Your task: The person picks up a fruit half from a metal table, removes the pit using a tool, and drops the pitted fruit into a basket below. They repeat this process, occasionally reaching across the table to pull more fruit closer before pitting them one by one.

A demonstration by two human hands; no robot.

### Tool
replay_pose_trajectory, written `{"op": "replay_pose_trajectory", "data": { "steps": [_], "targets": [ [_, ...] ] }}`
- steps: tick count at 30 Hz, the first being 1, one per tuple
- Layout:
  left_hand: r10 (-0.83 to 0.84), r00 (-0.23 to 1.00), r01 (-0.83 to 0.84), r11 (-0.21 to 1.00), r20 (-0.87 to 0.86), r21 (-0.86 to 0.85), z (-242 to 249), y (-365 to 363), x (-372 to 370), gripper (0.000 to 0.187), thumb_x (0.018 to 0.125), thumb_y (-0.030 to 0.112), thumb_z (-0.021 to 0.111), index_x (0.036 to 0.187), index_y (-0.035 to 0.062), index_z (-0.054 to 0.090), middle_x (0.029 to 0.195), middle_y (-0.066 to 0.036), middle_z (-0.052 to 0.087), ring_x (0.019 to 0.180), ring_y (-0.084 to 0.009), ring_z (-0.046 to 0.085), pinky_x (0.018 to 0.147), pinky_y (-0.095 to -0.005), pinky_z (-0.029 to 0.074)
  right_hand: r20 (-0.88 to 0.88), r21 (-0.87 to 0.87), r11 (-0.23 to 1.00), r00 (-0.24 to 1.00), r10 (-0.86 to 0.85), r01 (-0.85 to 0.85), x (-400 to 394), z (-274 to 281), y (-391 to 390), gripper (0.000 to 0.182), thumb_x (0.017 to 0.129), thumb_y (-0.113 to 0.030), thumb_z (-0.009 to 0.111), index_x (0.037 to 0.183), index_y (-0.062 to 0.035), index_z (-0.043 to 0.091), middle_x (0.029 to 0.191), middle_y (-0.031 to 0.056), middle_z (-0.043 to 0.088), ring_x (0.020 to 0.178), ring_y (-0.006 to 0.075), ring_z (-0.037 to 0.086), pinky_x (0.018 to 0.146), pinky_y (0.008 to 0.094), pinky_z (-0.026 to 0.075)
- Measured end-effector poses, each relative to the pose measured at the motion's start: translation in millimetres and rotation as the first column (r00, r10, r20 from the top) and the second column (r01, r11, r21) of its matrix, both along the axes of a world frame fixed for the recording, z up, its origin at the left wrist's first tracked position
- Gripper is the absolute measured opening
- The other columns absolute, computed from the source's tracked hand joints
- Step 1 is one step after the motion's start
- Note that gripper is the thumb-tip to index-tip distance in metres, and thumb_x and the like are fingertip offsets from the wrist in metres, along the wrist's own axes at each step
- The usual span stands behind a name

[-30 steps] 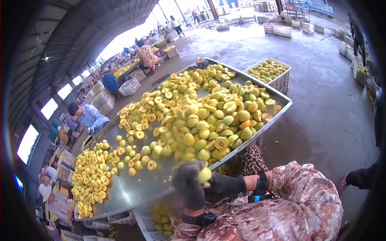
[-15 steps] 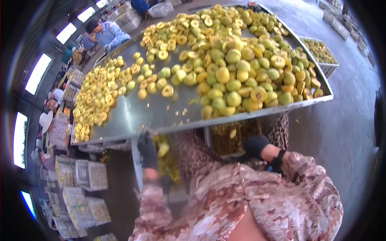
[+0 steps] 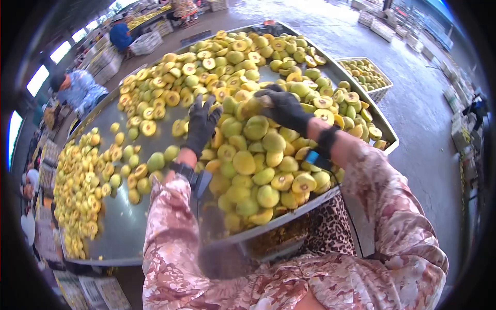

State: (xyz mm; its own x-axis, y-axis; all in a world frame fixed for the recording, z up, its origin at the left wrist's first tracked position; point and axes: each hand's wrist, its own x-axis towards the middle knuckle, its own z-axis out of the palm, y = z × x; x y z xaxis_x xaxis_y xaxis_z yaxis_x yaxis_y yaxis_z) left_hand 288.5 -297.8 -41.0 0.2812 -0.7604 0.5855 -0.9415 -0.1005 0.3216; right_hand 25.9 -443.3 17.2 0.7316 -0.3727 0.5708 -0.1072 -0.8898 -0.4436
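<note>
A large metal-topped table carries heaps of yellow-green stone fruit (image 3: 257, 127), possibly peaches, many cut in half with pale flesh and a dark centre showing. My left hand (image 3: 203, 124), in a dark glove, lies over the left side of the tallest heap, fingers spread and pointing away from me. My right hand (image 3: 289, 109), also gloved, reaches across the heap's far side. Its fingers bend around a blurred yellow-green fruit (image 3: 251, 106) at their tips; part of the grip is hidden.
The table's metal rim (image 3: 305, 205) runs close to my body. A crate of fruit (image 3: 364, 75) stands beyond the right edge. A person in a blue patterned shirt (image 3: 82, 93) is at the far left, and stacked white crates (image 3: 106, 59) stand behind.
Both hands have risen from below the near edge and moved forward onto the fruit heap. The view has shifted closer over the table.
</note>
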Motion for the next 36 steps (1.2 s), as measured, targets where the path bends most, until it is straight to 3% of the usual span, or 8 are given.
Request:
{"op": "replay_pose_trajectory", "data": {
  "steps": [4, 7, 14, 16, 20, 26, 28, 36],
  "targets": [
    [-0.483, 0.875, 0.468, 0.840, -0.014, 0.273, -29, -105, 35, 0.036, 0.104, 0.012, 0.046, 0.138, 0.0111, 0.058, 0.141, -0.017, 0.057, 0.125, -0.0337, 0.058, 0.103, -0.0373, 0.048, -0.349, 0.119, 0.983, 0.932, -0.092, 0.142, 52, -20, -29, 0.048, 0.084, -0.042, 0.069, 0.125, -0.0159, 0.067, 0.121, 0.0196, 0.067, 0.111, 0.0374, 0.065, 0.095, 0.0456, 0.051],
    [-0.029, 0.969, 0.167, 0.810, -0.247, 0.562, 19, -90, 0, 0.060, 0.096, 0.056, 0.051, 0.131, 0.0087, 0.061, 0.130, -0.022, 0.063, 0.123, -0.0402, 0.058, 0.102, -0.0435, 0.047, -0.385, 0.294, 0.947, 0.923, -0.004, 0.127, 59, -31, -41, 0.056, 0.078, -0.044, 0.073, 0.124, -0.0126, 0.068, 0.118, 0.0208, 0.069, 0.111, 0.0372, 0.065, 0.097, 0.0436, 0.050],
    [-0.113, 0.875, 0.312, 0.875, -0.472, 0.370, -17, -9, -2, 0.065, 0.093, 0.043, 0.067, 0.138, -0.0020, 0.052, 0.136, -0.023, 0.060, 0.127, -0.0337, 0.056, 0.108, -0.0394, 0.043, -0.396, 0.368, 0.920, 0.918, 0.026, 0.133, 30, -8, 25, 0.050, 0.079, -0.043, 0.074, 0.121, -0.0155, 0.069, 0.116, 0.0175, 0.069, 0.110, 0.0362, 0.065, 0.096, 0.0427, 0.050],
    [-0.217, 0.961, 0.263, 0.907, -0.171, 0.329, -88, 5, 34, 0.061, 0.095, 0.038, 0.066, 0.138, -0.0013, 0.052, 0.135, -0.022, 0.060, 0.127, -0.0322, 0.057, 0.107, -0.0391, 0.043, -0.441, 0.299, 0.927, 0.894, -0.076, 0.226, 22, 2, 52, 0.050, 0.080, -0.041, 0.073, 0.123, -0.0163, 0.068, 0.119, 0.0170, 0.068, 0.112, 0.0361, 0.064, 0.097, 0.0429, 0.049],
    [-0.143, 0.825, 0.270, 0.949, -0.547, 0.160, -32, 75, -34, 0.045, 0.096, 0.022, 0.062, 0.136, 0.0044, 0.055, 0.127, -0.017, 0.064, 0.120, -0.0224, 0.058, 0.100, -0.0338, 0.047, -0.248, 0.209, 0.941, 0.945, -0.211, 0.265, 1, -11, 90, 0.049, 0.083, -0.041, 0.068, 0.125, -0.0153, 0.066, 0.120, 0.0166, 0.066, 0.115, 0.0362, 0.062, 0.099, 0.0446, 0.048],
    [0.077, 0.887, 0.083, 0.943, -0.456, 0.322, -8, 132, -74, 0.052, 0.086, 0.025, 0.073, 0.133, 0.0054, 0.059, 0.127, -0.022, 0.065, 0.119, -0.0363, 0.062, 0.101, -0.0398, 0.049, -0.342, -0.268, 0.956, 0.916, -0.211, 0.120, 8, -23, 169, 0.034, 0.089, -0.035, 0.055, 0.114, -0.0170, 0.068, 0.114, 0.0187, 0.068, 0.120, 0.0376, 0.057, 0.104, 0.0498, 0.038],
    [0.073, 0.905, -0.012, 0.989, -0.419, 0.146, -15, 154, -86, 0.053, 0.087, 0.016, 0.073, 0.135, 0.0018, 0.056, 0.127, -0.019, 0.066, 0.115, -0.0315, 0.065, 0.099, -0.0384, 0.050, -0.402, -0.090, 0.980, 0.894, -0.199, 0.177, 12, -36, 203, 0.036, 0.090, -0.033, 0.054, 0.118, -0.0141, 0.067, 0.121, 0.0191, 0.065, 0.124, 0.0378, 0.054, 0.108, 0.0504, 0.036],
    [-0.264, 0.285, -0.151, 0.937, -0.921, -0.315, 8, 198, -101, 0.055, 0.087, 0.000, 0.069, 0.140, -0.0019, 0.051, 0.133, -0.011, 0.060, 0.117, -0.0181, 0.060, 0.102, -0.0291, 0.049, -0.187, 0.002, 1.000, 0.982, 0.031, -0.031, 9, -47, 181, 0.034, 0.088, -0.034, 0.066, 0.111, -0.0095, 0.068, 0.116, 0.0163, 0.066, 0.115, 0.0377, 0.059, 0.100, 0.0462, 0.047]
  ]
}}
